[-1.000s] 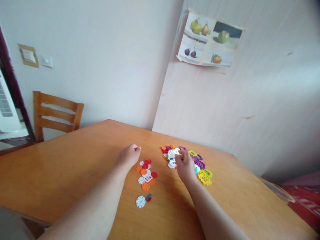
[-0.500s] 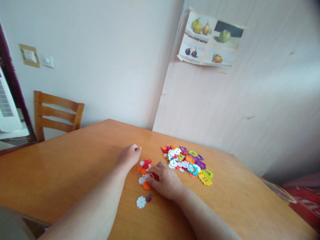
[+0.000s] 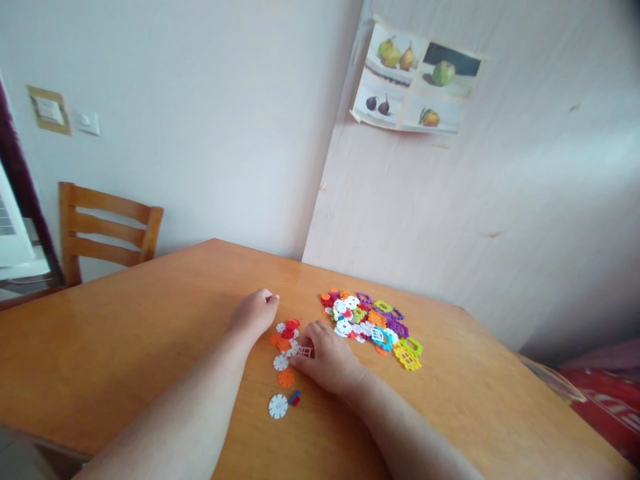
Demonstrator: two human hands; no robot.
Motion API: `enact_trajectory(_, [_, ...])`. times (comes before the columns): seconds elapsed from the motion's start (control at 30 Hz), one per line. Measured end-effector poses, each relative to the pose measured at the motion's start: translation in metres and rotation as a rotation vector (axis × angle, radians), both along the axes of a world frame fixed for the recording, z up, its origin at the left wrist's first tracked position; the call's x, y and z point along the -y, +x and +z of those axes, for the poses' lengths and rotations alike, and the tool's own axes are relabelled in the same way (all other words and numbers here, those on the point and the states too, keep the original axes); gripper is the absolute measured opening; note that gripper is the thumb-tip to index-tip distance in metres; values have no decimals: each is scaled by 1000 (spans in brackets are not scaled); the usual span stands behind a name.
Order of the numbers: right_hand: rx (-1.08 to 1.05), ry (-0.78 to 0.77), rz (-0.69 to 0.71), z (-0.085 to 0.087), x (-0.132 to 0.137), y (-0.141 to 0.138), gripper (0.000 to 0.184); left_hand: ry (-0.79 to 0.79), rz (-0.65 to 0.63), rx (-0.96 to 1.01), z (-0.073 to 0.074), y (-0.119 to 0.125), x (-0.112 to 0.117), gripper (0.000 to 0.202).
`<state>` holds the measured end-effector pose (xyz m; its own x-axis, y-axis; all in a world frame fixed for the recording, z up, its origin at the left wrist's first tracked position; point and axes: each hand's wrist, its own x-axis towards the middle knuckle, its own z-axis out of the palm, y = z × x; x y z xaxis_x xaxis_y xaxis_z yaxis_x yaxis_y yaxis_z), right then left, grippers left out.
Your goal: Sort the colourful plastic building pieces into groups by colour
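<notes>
My left hand (image 3: 256,312) rests on the table, closed in a fist; whatever may be inside is hidden. My right hand (image 3: 327,357) lies palm down, thumb and fingers closing around a white lattice-like plastic piece (image 3: 305,351), mostly covered by the hand. Just left of it is a small cluster of red, orange and white notched discs (image 3: 284,345). A white notched disc (image 3: 281,362) lies by the thumb, with an orange disc (image 3: 286,378) below it. Nearer to me are a larger white disc (image 3: 278,406) and a small blue and red piece (image 3: 295,398).
Beyond my right hand spreads a pile of colourful interlocking plastic pieces (image 3: 367,320), with a yellow window-shaped piece (image 3: 407,357) at its right end. The wooden table (image 3: 150,320) meets the wall at the back. A wooden chair (image 3: 110,227) stands at the far left.
The orange disc now shows fully and sits slightly apart from the white disc. My right hand has shifted a little, and more of the white lattice piece shows. My left hand stays still.
</notes>
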<state>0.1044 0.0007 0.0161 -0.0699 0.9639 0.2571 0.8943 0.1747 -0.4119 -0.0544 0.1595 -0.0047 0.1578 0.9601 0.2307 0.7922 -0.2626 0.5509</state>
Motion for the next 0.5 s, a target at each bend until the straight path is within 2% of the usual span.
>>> enact_trajectory(0.13, [-144,-14,31,-1,-1,1,9,-8,-1,9,0,0,0,39])
enact_trajectory(0.2, [-242,45,-11,0,-4,9,4,-20,-2,15,0,0,0,39])
enact_trajectory(0.4, [-421,457,-408,8,-13,53,20,-22,9,22,0,0,2,38])
enact_trajectory(0.43, [-411,466,-420,8,-12,57,22,-20,9,22,0,0,2,38])
enact_trajectory(0.5, [-358,384,-353,7,-10,58,20,-20,9,21,0,0,2,38])
